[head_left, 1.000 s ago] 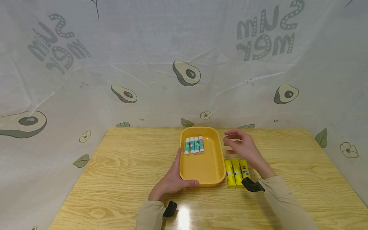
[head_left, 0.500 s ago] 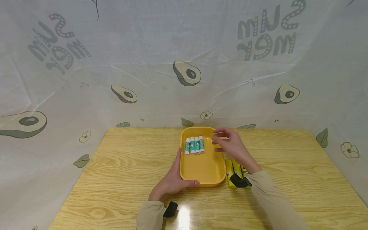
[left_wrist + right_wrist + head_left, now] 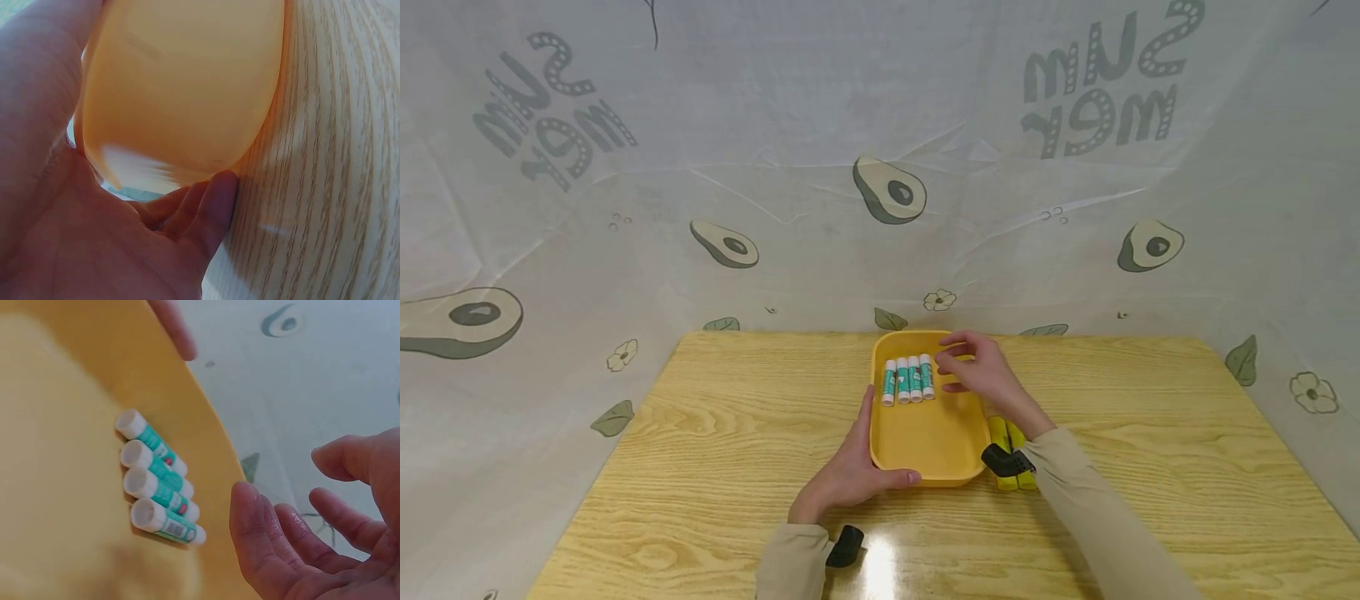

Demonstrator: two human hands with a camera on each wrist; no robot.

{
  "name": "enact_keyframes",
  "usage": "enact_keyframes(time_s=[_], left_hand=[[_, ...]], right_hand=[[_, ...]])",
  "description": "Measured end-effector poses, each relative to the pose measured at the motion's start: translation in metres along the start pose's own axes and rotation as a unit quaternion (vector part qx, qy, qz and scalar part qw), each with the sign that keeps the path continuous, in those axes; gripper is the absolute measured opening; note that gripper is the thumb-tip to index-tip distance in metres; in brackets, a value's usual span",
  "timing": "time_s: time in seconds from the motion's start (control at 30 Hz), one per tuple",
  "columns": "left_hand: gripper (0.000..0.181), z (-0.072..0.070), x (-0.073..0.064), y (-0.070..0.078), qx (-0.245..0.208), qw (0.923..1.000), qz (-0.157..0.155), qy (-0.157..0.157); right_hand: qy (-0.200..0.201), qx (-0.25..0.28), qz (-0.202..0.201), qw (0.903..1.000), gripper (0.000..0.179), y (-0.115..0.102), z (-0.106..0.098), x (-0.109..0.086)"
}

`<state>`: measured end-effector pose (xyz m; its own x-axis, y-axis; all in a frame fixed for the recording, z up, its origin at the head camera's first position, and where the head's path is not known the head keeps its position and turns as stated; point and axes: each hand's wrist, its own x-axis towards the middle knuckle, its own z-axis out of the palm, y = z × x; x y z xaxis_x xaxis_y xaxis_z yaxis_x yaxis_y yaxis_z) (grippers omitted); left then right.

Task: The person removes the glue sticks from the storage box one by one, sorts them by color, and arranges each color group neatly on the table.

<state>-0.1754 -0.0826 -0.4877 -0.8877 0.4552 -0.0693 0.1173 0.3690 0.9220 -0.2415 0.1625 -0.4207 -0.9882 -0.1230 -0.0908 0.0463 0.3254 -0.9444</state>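
Observation:
My left hand holds the near left corner of a yellow plastic tray, thumb along the front wall and fingers along the left side. The left wrist view shows its fingers curled against the tray's wall. Inside the tray, several green-and-white glue sticks lie side by side at the far left. Over the tray's far right part is my right hand, its fingers loosely bent with nothing in them. Its fingertips are close to the rightmost glue stick. In the right wrist view, a gap shows between thumb and fingers.
Yellow tubes lie on the wooden table just right of the tray, partly covered by the right forearm and its black wrist strap. Behind the table hangs a pale cloth printed with avocados.
My right hand has moved left, from beside the tray to over it, near the glue sticks. Its forearm now covers more of the yellow tubes. The left hand and the tray stay put.

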Motion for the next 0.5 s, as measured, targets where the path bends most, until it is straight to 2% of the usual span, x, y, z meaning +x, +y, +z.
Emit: enact_keyframes(time_s=[0.5], left_hand=[[0.135,-0.001,-0.003,0.0,0.003,1.0,-0.004,-0.005]], right_hand=[[-0.014,-0.038,0.023,0.9989,0.044,0.006,0.015,0.022]])
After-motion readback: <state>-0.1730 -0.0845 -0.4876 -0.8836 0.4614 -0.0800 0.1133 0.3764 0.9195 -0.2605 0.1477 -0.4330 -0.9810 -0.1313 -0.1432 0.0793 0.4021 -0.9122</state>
